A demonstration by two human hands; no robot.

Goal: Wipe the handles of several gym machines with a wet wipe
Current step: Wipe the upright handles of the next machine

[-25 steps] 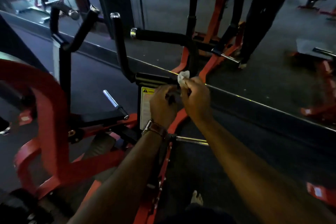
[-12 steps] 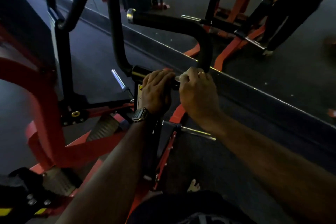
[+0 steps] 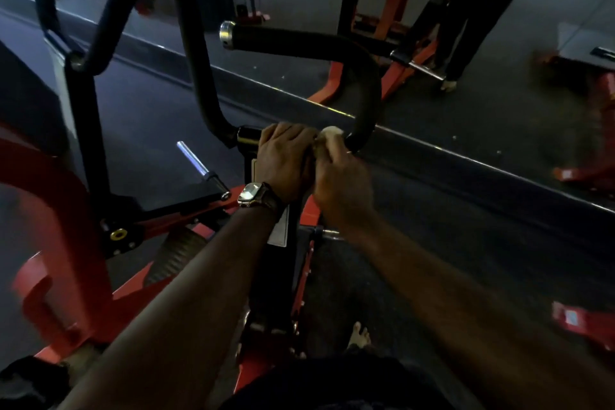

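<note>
The wipe (image 3: pixel 331 134) is pinched in the curled fingers of the right hand (image 3: pixel 342 181) and is pressed against the foot of the curved black handle (image 3: pixel 362 90), just where the bend meets the centre post. Only a pale corner of the wipe is seen above the knuckles. The left hand (image 3: pixel 283 160) is laid over the joint beside it, fingers bent round the bar, touching the right hand; the watch (image 3: pixel 254 195) is turned upward on its wrist.

A second ago the wipe was held clear of the machine, worked between both hands in front of the post, with no handle touched. Half a second ago both hands had been brought down onto the joint. Since then the wipe has been carried a little further toward the bend, and more of it is exposed. The head has also been lowered and brought nearer, so that the handle is seen larger.

It is judged from this that wiping of this handle has only now been started: the lower end is being covered, while the long grip up to the chrome cap (image 3: pixel 228 34) is untouched. The upright handle (image 3: pixel 194 53) to the left is likewise not yet reached.
</note>
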